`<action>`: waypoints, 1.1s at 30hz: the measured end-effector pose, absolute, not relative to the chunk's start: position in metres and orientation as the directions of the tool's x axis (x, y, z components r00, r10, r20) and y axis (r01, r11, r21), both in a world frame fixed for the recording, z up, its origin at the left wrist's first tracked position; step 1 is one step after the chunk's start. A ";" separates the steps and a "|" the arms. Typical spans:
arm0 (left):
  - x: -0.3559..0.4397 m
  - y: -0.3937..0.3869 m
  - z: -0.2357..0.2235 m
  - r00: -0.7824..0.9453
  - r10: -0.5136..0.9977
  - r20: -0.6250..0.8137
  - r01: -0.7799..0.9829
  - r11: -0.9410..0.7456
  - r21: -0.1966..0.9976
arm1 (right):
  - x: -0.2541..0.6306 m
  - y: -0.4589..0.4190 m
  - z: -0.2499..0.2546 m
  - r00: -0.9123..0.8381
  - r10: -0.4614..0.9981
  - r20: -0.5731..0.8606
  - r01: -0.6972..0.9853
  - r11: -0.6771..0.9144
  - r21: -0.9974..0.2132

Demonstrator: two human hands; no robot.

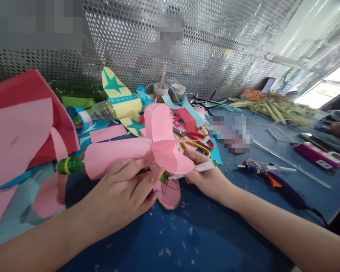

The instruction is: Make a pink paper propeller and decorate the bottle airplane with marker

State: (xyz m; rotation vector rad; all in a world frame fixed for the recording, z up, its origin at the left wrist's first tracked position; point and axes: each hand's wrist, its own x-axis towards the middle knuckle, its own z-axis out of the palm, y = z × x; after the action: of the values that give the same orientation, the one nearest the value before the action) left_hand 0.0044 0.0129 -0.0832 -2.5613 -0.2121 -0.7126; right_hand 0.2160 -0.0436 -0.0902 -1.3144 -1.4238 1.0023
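Observation:
A green bottle wrapped in pink paper (116,153) lies on its side in front of me, its green neck pointing left. Pink paper fins stick out at its right end, some with drawn outlines along their edges. My left hand (127,185) is closed around the near side of the wrapped bottle, by the fins. Between the fingers of my right hand (206,177) is a white pen (205,166) with a green end, its other end near the lower fin (170,196). The fins partly hide my right fingers.
Scissors (197,138) lie among paper scraps behind the fins. A yellow paper-covered bottle (127,107) with star-marked fins is at the back. Red and pink sheets (19,132) lie left. At right are a glue gun (277,185) and a purple device (319,155).

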 end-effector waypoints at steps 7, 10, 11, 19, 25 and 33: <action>0.002 0.013 -0.088 0.864 0.020 0.503 0.261 -0.872 -0.414 | 0.217 -0.044 -0.090 -0.022 0.997 0.071 0.244 0.074 -0.967; 0.002 0.013 -0.088 0.860 0.027 0.509 0.274 -0.867 -0.416 | 0.217 -0.045 -0.089 -0.029 0.996 0.079 0.255 0.083 -0.963; 0.002 0.013 -0.088 0.863 0.014 0.505 0.264 -0.865 -0.427 | 0.217 -0.045 -0.088 -0.026 0.996 0.082 0.255 0.086 -0.963; 0.003 0.014 -0.090 0.861 -0.043 0.507 0.225 -0.861 -0.455 | 0.215 -0.044 -0.085 -0.035 0.998 0.059 0.239 0.065 -0.969; 0.003 0.014 -0.081 0.887 -0.090 0.452 0.168 -0.851 -0.498 | 0.216 -0.044 -0.088 -0.001 0.996 0.092 0.182 0.091 -0.979; -0.001 0.014 -0.095 0.860 -0.024 0.509 0.213 -0.890 -0.402 | 0.224 -0.045 -0.088 0.145 0.989 0.022 -0.067 0.032 -0.997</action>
State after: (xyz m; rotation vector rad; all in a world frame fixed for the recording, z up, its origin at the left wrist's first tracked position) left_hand -0.0009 0.0137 -0.0952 -2.5798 -0.1390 -0.7144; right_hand 0.2244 -0.0450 -0.0885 -1.2038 -1.0651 1.1152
